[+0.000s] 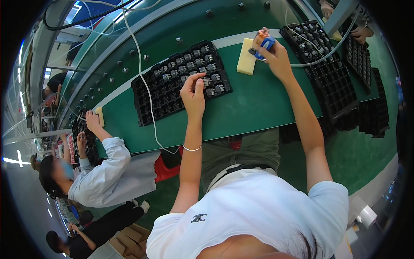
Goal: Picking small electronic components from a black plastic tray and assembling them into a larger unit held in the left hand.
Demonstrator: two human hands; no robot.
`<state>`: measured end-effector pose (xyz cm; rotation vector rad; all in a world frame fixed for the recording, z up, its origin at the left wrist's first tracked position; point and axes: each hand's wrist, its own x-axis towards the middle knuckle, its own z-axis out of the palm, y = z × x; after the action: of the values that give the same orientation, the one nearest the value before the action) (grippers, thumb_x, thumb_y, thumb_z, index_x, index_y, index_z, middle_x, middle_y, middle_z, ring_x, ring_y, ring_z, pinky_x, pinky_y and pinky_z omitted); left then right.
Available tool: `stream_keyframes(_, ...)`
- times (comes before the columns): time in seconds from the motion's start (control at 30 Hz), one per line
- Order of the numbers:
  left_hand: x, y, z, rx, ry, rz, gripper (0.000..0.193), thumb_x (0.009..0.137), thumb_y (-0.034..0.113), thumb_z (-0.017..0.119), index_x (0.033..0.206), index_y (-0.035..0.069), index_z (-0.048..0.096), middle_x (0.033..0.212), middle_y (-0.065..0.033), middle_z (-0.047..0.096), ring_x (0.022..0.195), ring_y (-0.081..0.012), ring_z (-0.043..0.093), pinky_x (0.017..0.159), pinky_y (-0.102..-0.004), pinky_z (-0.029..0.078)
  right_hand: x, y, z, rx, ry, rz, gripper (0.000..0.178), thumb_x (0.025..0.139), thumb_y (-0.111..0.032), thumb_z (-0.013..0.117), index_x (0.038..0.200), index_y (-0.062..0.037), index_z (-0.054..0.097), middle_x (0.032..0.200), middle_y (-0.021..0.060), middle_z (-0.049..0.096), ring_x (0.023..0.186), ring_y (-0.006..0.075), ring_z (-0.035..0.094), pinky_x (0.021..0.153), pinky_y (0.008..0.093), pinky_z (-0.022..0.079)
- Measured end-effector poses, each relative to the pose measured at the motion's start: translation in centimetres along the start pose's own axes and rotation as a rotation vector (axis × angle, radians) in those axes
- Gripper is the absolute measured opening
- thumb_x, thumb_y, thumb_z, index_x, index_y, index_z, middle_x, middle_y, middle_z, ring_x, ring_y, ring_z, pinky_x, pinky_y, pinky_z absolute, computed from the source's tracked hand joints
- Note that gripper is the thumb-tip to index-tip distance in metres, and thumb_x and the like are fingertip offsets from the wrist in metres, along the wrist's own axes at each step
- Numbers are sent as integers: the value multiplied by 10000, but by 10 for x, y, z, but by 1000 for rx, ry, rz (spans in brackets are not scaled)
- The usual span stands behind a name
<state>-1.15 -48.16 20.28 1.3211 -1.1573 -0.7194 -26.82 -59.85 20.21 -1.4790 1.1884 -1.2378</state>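
My left hand [193, 94] is over the right half of a black compartment tray [151, 101] holding rows of small metal-and-black parts. Its thumb and index finger are curled together beside the parts; whatever they pinch is too small to make out. Farther right, my raised right hand [278, 58] grips a small object with a blue body and a clear, orange-tinted top [260, 38]; its exact kind is unclear. Just left of that hand, a pale yellow sponge block [246, 62] lies on the green table [246, 101].
Small parts [178, 39] sit scattered on the green belt beyond the table. Black trays [319, 69] are stacked at right. A white cable [144, 77] crosses my tray. At left, a masked co-worker [101, 172] works over another tray; another person's hands [360, 33] show at upper right.
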Motion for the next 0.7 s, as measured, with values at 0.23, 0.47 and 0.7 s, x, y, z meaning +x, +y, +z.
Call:
stream_keyframes(0.23, 1, 1, 1, 20, 8, 0, 194, 941, 55, 516, 1011, -8, 685, 900, -10, 637, 753, -50, 556, 677, -201, 475, -9, -10, 14, -449, -2, -341, 376, 810, -253, 718, 1063, 8, 622, 807, 66, 582, 604, 161, 520, 583, 288, 445)
stream_keyframes(0.47, 0, 0, 4, 3, 35, 9, 170, 927, 64, 542, 1002, 7, 682, 809, 20, 601, 716, -45, 528, 646, -191, 419, -10, -10, 13, -452, 19, -366, 354, 806, -255, 709, 1041, -2, 629, 801, 65, 567, 586, 162, 508, 565, 296, 431)
stream_keyframes(0.7, 1, -1, 2, 61, 10, 14, 188, 949, 65, 524, 1013, -3, 686, 917, -2, 634, 772, -45, 557, 675, -198, 484, -5, -8, 11, -597, 128, -411, 344, 782, -295, 721, 991, -29, 658, 878, 83, 649, 821, 251, 629, 693, 353, 518)
